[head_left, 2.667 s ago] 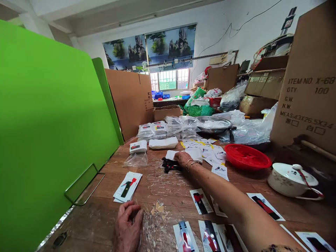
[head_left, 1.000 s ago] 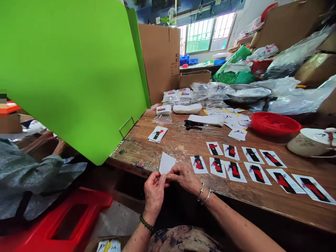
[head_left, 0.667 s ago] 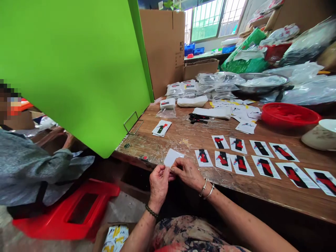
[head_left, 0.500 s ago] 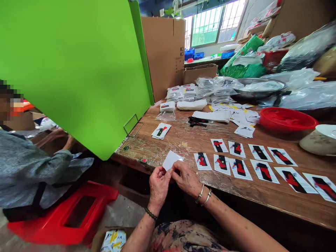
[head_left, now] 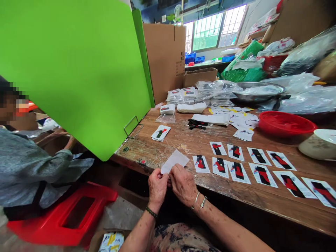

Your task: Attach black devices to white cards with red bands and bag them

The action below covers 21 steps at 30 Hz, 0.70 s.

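Both of my hands are at the table's front edge, pinching the lower edge of a flat white packet (head_left: pixel 175 159). Whether it is paper or a plastic sleeve I cannot tell. Fingers and thumb of my left hand (head_left: pixel 157 187) are closed on its left corner. Close beside it, my right hand (head_left: pixel 183 183) is closed with curled fingers on the lower right side; its fingertips are partly hidden. Printed cards bearing black and red pieces (head_left: pixel 237 171) lie in two rows to the right. Beyond my hands is a small stack of similar cards (head_left: pixel 161 133).
White strips (head_left: pixel 214 119) and black pieces (head_left: pixel 195 124) lie mid-table, with loose printed cards (head_left: pixel 244 120) behind. A red basin (head_left: pixel 286 126) and a bowl (head_left: pixel 319 145) stand at right. A green panel (head_left: pixel 78 70) rises at left; beyond it sits another person (head_left: pixel 34 164).
The white packet has turned and shows more of its face. My right hand has shifted slightly down and left, its fingers now curled over the packet's lower edge.
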Each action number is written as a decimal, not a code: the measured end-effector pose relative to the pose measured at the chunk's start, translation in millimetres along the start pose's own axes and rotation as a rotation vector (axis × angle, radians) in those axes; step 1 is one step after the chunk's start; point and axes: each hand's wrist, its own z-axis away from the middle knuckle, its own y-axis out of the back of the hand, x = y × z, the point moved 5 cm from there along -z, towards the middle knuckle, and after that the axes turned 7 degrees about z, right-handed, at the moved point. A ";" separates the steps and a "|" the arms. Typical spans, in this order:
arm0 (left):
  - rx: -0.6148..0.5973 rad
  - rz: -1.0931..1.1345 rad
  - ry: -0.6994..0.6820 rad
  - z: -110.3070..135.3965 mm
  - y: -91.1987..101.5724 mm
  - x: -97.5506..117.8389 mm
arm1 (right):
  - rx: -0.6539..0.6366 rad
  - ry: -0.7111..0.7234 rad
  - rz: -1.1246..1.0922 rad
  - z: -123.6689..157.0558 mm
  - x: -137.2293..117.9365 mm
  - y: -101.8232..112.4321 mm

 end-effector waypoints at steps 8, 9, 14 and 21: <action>0.067 -0.049 -0.059 1.6 2.5 10.3 | 0.077 0.032 0.063 0.7 -10.0 9.7; 0.061 -0.052 -0.068 3.3 1.4 13.0 | 0.070 0.025 0.085 -2.5 -10.1 11.3; 0.024 -0.033 -0.078 20.7 -7.8 18.3 | 0.062 -0.024 0.162 -24.3 1.4 17.8; -0.331 0.699 0.334 35.7 -28.8 34.5 | 0.044 -0.044 -0.083 -27.3 14.6 21.3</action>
